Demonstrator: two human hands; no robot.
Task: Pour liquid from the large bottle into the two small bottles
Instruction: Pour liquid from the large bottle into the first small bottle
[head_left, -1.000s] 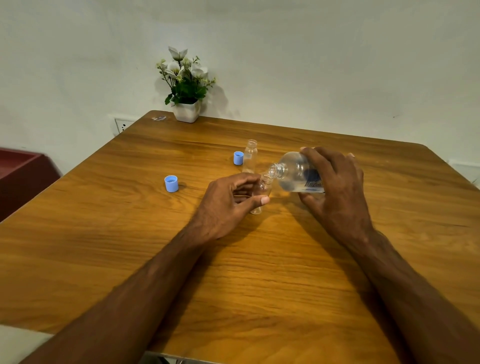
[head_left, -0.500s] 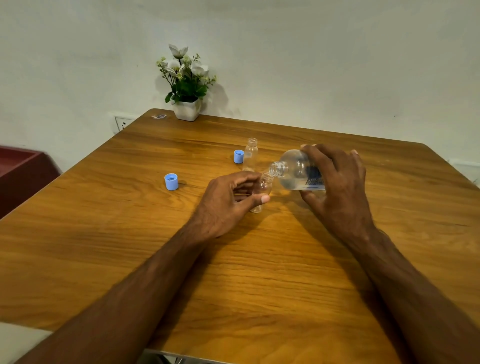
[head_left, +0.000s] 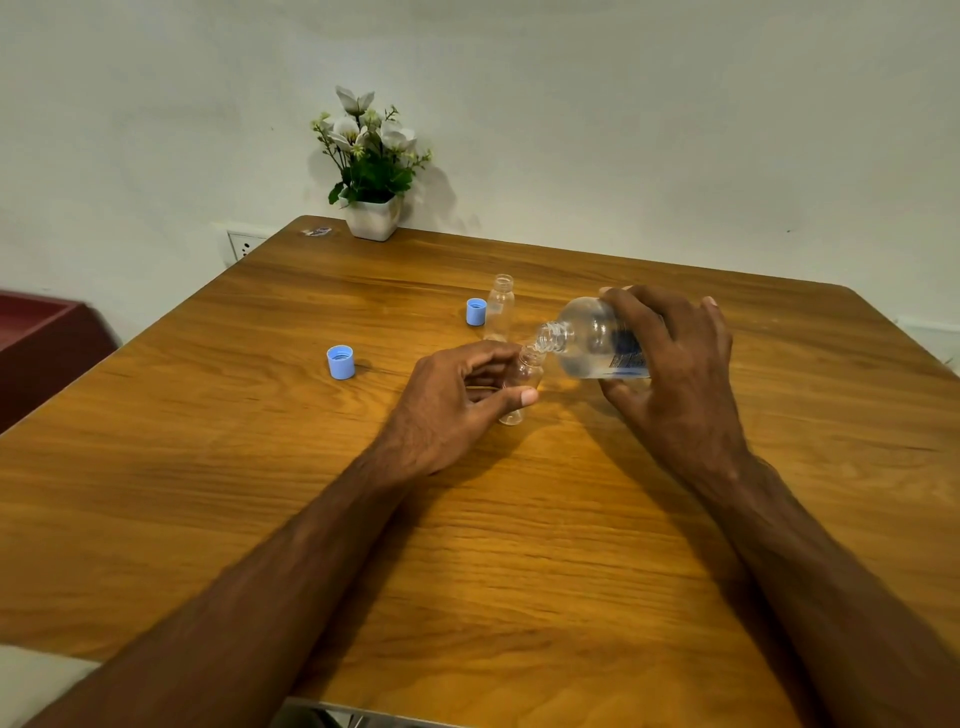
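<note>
I see the right hand (head_left: 675, 364) gripping the tilted large bottle (head_left: 592, 340), its mouth at the small bottle (head_left: 522, 384) pinched upright in the left hand (head_left: 452, 410) on the wooden table (head_left: 260, 467)

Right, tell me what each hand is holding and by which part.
The left hand grips the near small bottle round its body. The right hand grips the tilted large bottle round its labelled body.

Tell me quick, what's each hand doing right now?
Left hand: grips the small clear plastic bottle.
Right hand: grips the tilted large clear plastic bottle.
</note>
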